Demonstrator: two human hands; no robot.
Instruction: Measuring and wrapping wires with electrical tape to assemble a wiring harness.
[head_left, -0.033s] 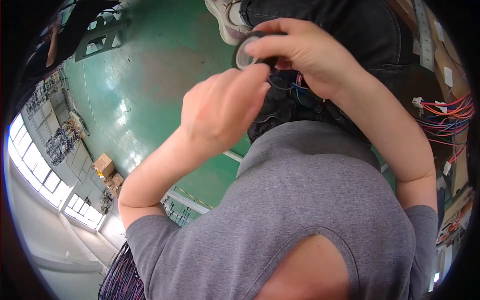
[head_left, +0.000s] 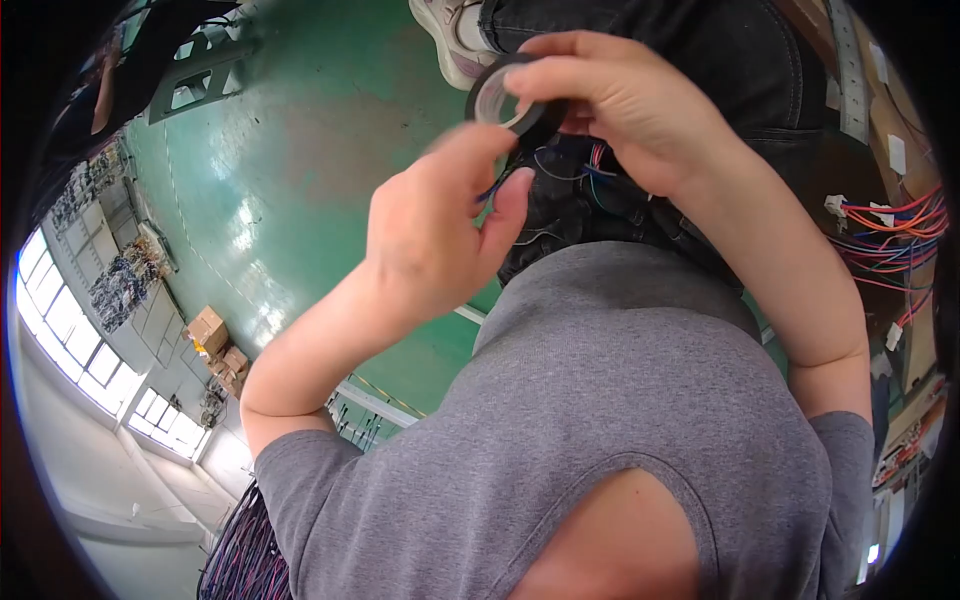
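Glossy green floor (head_left: 300, 130), cardboard boxes (head_left: 215, 340) on it, grey metal frame (head_left: 200, 75)

Person's wearing a heathered grey short-sleeved cotton T-shirt (head_left: 640, 400) with a rounded crew neck, filling most of the lower right of the frame. Sleeves end just past the shoulders, so both forearms are bare, no watch or gloves on the left hand (head_left: 440, 230) or right hand (head_left: 640, 110). Up top there's dark denim trousers (head_left: 720, 50) and a pale lace-up trainer (head_left: 450, 40) at the upper middle edge.
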